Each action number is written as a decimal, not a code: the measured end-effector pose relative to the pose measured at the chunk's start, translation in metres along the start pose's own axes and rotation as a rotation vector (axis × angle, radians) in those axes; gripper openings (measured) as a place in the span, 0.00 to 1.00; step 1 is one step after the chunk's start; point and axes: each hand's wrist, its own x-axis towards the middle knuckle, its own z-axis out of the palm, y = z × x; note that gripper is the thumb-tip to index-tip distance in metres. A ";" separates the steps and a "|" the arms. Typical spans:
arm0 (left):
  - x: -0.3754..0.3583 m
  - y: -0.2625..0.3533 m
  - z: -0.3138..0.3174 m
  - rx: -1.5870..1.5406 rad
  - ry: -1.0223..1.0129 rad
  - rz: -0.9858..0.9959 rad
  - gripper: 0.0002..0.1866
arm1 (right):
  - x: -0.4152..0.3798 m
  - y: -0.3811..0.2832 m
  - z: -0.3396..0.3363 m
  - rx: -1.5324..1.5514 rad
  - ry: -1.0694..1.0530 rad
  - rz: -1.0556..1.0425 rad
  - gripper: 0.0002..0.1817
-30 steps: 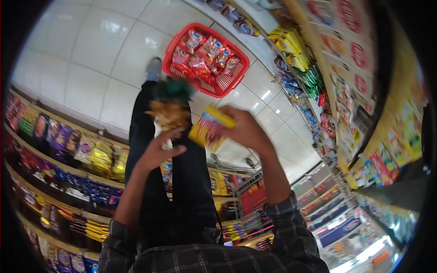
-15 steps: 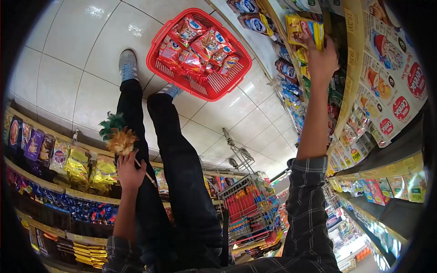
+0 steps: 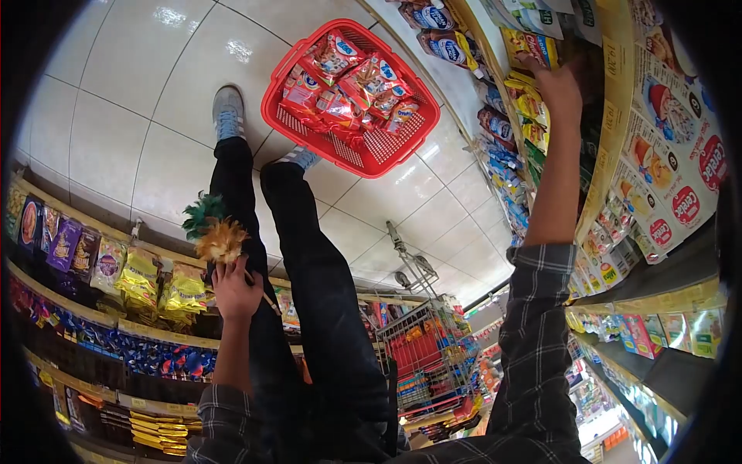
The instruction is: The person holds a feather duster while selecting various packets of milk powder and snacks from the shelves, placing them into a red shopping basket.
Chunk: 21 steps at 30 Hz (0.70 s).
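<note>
My left hand (image 3: pixel 236 289) is closed round a feather duster (image 3: pixel 220 238) with orange and green feathers, its thin stick slanting down past my leg. On the right, my right hand (image 3: pixel 558 89) reaches into the shelf, its fingers at a yellow packet (image 3: pixel 529 48). More yellow packets (image 3: pixel 528 100) stand in the row beside that hand. Part of the right hand is in shadow, and its grip on the packet is partly hidden.
A red basket (image 3: pixel 276 116) with several red packets (image 3: pixel 335 58) sits on the tiled floor (image 3: pixel 116 131) by my feet. Shelves of snacks line the left. A metal cart (image 3: pixel 433 363) stands lower right of my legs. Price-tagged shelf edges (image 3: pixel 610 100) run along the right.
The right hand has brought the yellow packet from in front of the shelf back into the row. The view has shifted slightly; the left hand still holds the duster.
</note>
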 end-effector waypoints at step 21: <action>0.003 -0.004 0.002 0.028 -0.013 0.002 0.21 | 0.034 0.029 0.000 0.270 -0.213 -0.193 0.38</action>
